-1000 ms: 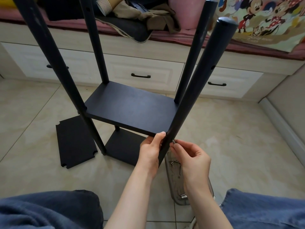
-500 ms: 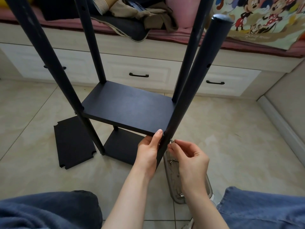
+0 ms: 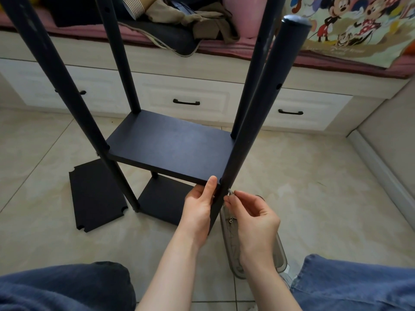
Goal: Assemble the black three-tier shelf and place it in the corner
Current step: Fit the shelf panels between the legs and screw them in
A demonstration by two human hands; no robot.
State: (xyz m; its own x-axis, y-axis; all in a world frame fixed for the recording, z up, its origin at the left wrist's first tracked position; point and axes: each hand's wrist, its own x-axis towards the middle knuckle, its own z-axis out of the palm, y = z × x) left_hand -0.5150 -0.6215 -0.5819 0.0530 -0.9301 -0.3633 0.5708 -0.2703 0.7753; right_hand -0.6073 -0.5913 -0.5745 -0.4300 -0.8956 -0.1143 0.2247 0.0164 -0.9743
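The pale tiled floor [image 3: 314,176] carries the half-built black shelf [image 3: 164,200], standing on its posts in the middle. Just left of it a loose black board [image 3: 96,196] lies flat. Near and to the right lies a clear plastic container [image 3: 231,243] with small screws [image 3: 231,219] inside. White drawer fronts [image 3: 186,95] line the far edge.

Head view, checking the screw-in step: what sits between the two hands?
The nearest pole stands between the left hand on the shelf and the right hand pinching a screw to it; head view.

Beige tiled floor [image 3: 314,198], white drawers [image 3: 186,95]
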